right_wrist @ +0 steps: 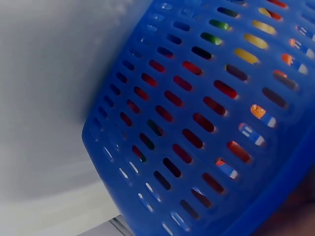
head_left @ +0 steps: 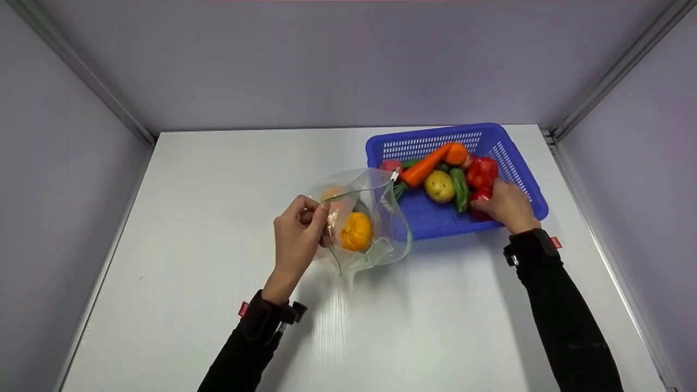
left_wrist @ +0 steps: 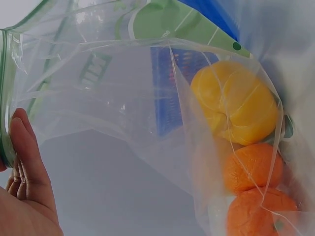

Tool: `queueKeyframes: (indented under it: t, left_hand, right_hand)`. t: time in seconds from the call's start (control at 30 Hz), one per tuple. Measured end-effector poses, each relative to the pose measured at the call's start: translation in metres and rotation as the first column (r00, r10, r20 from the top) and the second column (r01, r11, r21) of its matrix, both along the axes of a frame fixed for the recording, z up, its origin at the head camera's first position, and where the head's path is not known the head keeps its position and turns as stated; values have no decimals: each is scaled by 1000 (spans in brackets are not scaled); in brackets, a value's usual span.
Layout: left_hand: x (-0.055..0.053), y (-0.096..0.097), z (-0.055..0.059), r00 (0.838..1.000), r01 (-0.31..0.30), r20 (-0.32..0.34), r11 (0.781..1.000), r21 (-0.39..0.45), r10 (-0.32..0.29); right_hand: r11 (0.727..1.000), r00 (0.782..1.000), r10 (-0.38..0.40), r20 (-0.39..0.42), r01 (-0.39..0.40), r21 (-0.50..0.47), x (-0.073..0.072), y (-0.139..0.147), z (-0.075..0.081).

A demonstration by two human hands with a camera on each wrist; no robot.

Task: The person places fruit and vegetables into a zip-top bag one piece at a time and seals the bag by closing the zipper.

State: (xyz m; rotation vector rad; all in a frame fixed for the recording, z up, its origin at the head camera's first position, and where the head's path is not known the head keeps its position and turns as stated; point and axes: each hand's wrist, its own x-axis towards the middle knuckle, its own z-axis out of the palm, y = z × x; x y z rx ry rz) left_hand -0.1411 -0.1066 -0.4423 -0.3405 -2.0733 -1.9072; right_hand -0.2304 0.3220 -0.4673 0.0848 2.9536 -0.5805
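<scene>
My left hand (head_left: 297,234) pinches the rim of a clear zip bag (head_left: 391,223) between thumb and fingers. Inside the bag lie a yellow pumpkin-shaped vegetable (head_left: 357,232) and, in the left wrist view, two oranges (left_wrist: 253,167). The bag's mouth gapes, its green seal strip (left_wrist: 6,98) by my thumb. At the right side of a blue basket (head_left: 435,220), my right hand (head_left: 511,207) reaches over the rim and grips a shiny red vegetable (head_left: 480,196), partly hidden by the fingers. The right wrist view shows mostly the basket's slotted wall (right_wrist: 172,113).
The basket also holds a carrot (head_left: 427,165), a potato (head_left: 439,186), a green pepper (head_left: 459,189), a red bell pepper (head_left: 482,172) and an orange (head_left: 456,154). The bag overlaps its left side. Grey walls (head_left: 337,65) enclose the white table (head_left: 207,218) on three sides.
</scene>
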Motion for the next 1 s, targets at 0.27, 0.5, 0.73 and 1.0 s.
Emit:
queueKeyframes:
  t: [0.27, 0.5, 0.73, 1.0]
  left_hand:
    - [-1, 1, 2, 1000, -1, -19, 1000, -4, 1]
    - [-1, 3, 0, 1000, 2, -5, 1000, -3, -2]
    - [-1, 4, 1, 1000, 16, -9, 1000, -6, -16]
    - [-2, 4, 0, 1000, 5, -25, 1000, -28, -5]
  right_hand:
    - [998, 997, -49, -65, 47, -36, 12, -3, 6]
    - [997, 981, -62, -182, 52, -59, 25, -6, 16]
    - [997, 929, -10, -371, -18, -71, 37, -11, 21]
    - [993, 817, 58, -574, -108, -53, 51, -30, 36]
